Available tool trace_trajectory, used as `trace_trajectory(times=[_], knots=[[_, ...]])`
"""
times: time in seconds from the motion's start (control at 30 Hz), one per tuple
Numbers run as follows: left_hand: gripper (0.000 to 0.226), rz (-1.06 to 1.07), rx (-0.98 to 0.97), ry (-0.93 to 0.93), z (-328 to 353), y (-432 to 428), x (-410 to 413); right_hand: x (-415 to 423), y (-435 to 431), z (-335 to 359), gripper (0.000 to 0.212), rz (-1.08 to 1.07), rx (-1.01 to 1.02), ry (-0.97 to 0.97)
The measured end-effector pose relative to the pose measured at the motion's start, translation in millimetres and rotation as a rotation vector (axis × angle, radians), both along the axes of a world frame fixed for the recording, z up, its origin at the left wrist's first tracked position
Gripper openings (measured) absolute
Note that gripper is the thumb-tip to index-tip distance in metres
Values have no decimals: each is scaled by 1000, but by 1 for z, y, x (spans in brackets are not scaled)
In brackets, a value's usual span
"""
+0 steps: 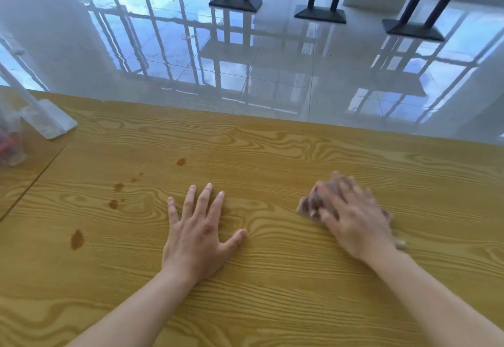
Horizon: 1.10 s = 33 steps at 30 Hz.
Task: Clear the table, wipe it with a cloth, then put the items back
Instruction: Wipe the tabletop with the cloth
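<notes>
On the table (272, 305) the left hand (199, 234) lies flat near the middle. To its right, the right hand (357, 218) rests on top of a cloth (309, 204). Spots (77, 239) sit left of the left hand. At the far left corner stands a pole's foot (51, 120), with what may be a bag (11, 139) beside it. Beyond the far edge, pedestal bases (320, 15) stand on the floor (272, 73).

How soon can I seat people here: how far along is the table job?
Clearing looks done: the table near the hands holds only a plastic bag at far left. Wiping is in hand: the right hand presses a cloth on the wood, blurred, while the left hand lies flat. Left: brown stains beside the left hand, then putting items back.
</notes>
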<state>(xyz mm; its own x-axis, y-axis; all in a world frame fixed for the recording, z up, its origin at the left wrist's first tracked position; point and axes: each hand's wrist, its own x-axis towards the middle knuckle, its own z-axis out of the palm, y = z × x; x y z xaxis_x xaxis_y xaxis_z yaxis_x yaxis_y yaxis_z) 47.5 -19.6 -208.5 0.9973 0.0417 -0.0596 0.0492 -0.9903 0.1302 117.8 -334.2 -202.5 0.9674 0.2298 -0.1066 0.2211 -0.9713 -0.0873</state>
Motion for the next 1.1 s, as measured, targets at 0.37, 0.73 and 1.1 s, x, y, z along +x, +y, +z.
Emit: trace_trajectory(times=[0.37,0.73,1.1], knots=[[70,-77,-8,-83,1,6,-38,-69,88,0,59,353,112,-12],[83,543,-12,-95,0,191,-150,-75,209,-3,63,354,114,19],[86,552,-29,-16,-12,205,-144,20,261,2,62,36,55,66]])
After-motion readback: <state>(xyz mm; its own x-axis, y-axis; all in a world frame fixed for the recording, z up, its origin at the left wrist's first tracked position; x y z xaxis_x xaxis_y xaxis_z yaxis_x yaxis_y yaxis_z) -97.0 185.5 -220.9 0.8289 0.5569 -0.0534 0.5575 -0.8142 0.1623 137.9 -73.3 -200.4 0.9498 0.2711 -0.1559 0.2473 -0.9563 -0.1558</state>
